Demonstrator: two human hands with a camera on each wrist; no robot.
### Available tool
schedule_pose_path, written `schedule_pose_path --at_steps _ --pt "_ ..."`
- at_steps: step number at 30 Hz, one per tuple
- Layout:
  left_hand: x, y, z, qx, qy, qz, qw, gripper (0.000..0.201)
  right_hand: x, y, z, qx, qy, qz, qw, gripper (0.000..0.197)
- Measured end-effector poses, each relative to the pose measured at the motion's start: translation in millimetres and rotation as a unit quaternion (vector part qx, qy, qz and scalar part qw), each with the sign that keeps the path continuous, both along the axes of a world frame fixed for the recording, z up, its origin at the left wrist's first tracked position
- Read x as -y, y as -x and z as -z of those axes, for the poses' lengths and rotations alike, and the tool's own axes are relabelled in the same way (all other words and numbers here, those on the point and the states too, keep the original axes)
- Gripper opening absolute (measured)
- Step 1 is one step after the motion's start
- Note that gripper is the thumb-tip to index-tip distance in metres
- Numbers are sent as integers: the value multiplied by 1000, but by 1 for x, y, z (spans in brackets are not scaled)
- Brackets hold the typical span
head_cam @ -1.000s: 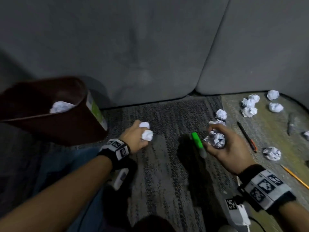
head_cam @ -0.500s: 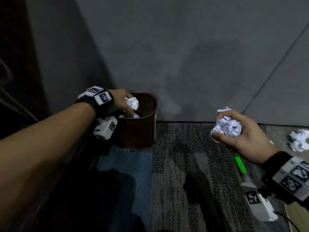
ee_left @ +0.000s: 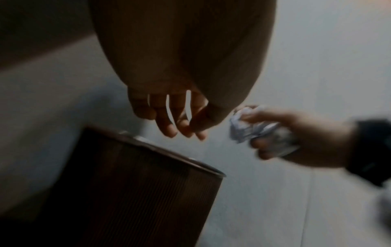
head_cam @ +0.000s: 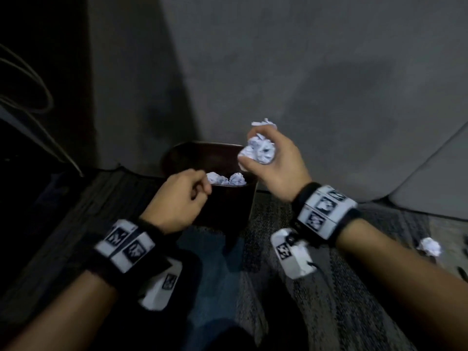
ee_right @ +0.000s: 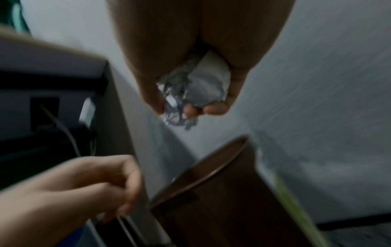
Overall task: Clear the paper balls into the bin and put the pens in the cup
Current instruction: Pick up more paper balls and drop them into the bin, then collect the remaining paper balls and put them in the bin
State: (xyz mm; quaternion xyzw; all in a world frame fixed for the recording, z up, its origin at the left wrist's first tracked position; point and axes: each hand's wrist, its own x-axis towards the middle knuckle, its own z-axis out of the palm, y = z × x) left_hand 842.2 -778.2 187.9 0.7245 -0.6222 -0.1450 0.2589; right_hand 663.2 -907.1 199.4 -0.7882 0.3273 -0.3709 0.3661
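A dark brown bin (head_cam: 229, 148) stands on the carpet against the grey wall, with white paper balls (head_cam: 226, 179) inside. My left hand (head_cam: 200, 191) hovers at the bin's near left rim, fingers (ee_left: 171, 127) relaxed and empty. My right hand (head_cam: 256, 155) grips a clump of crumpled paper balls (head_cam: 261, 151) just above the bin's right rim. The right wrist view shows that paper (ee_right: 203, 88) wrapped in my fingers above the bin (ee_right: 222, 203). No pens or cup are in view.
One loose paper ball (head_cam: 430, 245) lies on the floor at the far right. A grey cushioned wall (head_cam: 304, 84) rises right behind the bin. Dark furniture with cables (head_cam: 30, 97) fills the left side. Patterned carpet (head_cam: 329, 312) lies below my arms.
My left hand has let go of its paper balls into the bin and drawn back to the near rim. My right hand has carried its paper clump left, up over the bin.
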Motion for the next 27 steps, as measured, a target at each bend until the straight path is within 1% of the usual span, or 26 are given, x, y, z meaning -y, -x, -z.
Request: schedule_pose_path --at_steps 2,3,5,8,9,11,13,16,17,18,21,22,23,24,26,27 --pt "-17 -13 11 -25 -50 1 998 13 1 -33 7 -45 47 2 998 33" --pt "-26 -20 18 -24 -70 1 997 14 2 -47 12 -77 68 3 995 35" --pt "-42 -33 31 -19 -98 7 995 17 4 -67 24 -149 82 -20 985 42" --pt "-56 -47 42 -14 -121 34 992 17 9 -80 47 -304 72 -77 947 60" --pt "-58 -50 42 -16 -129 34 991 16 11 -79 51 -324 58 -80 941 65" --pt "-55 -53 41 -12 -131 30 991 15 17 -75 52 -311 49 -71 946 72" --pt "-49 -50 42 -7 -125 32 992 14 23 -69 49 -291 69 -65 952 78" --pt "-36 -40 42 -16 -129 19 991 15 27 -65 45 -291 74 -45 953 91" --pt "-30 -36 42 -14 -138 21 990 17 26 -62 44 -281 73 -26 956 89" --pt "-25 -30 41 -11 -147 28 989 19 24 -56 41 -254 76 -3 964 82" --pt "-14 -16 38 -9 -161 61 985 19 11 -13 35 -129 107 55 984 56" --pt "-11 -10 39 -13 -169 73 983 19 4 12 37 -117 113 54 985 48" --pt "-9 -6 41 -13 -179 84 980 18 -3 38 43 -131 110 42 984 41" --pt "-5 3 44 -15 -190 102 976 18 -11 73 51 -173 90 31 980 34" --pt "5 26 53 -8 -216 143 966 16 -32 149 70 -281 5 21 959 29" --pt "12 41 60 6 -231 173 957 15 -45 190 79 -327 -52 36 943 26"
